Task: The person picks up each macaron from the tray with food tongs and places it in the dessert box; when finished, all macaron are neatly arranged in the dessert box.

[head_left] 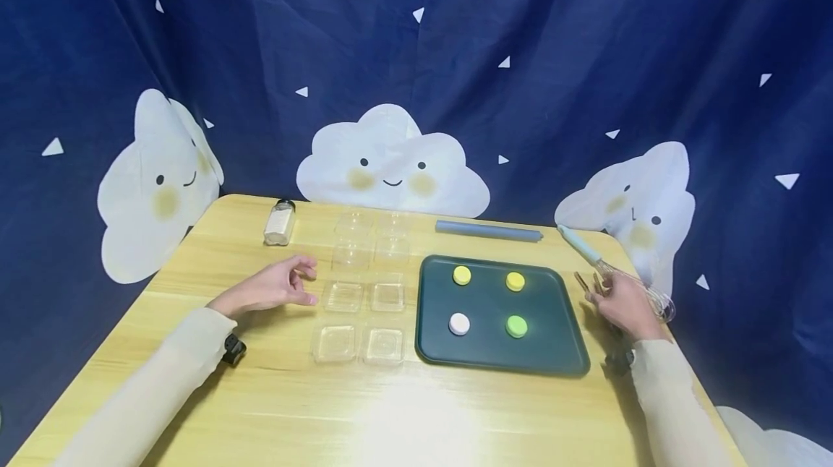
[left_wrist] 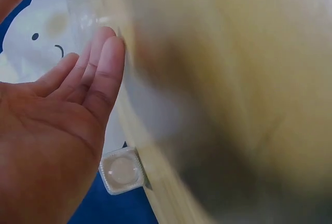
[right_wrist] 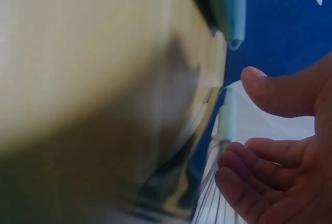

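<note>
Over the left part of the table my left hand [head_left: 276, 285] hovers with bent, relaxed fingers and nothing in them. Just to its right stand clear plastic boxes [head_left: 343, 296] in two columns. My right hand [head_left: 628, 308] is at the right edge, beside a whisk with a pale blue handle [head_left: 579, 244]. Its thumb and fingers are apart in the right wrist view, near a shiny metal strip-like utensil [right_wrist: 189, 175] lying alongside the whisk. A dark green tray [head_left: 501, 367] between the hands carries two yellow discs [head_left: 461, 275], a pale one [head_left: 459, 324] and a green one [head_left: 517, 326].
A blue-grey rolling pin [head_left: 488, 230] lies behind the tray. At the back left stands a square clear jar [head_left: 280, 223] with a black lid and pale contents. A dark blue curtain [head_left: 364, 33] with clouds hangs behind the wooden table [head_left: 273, 409].
</note>
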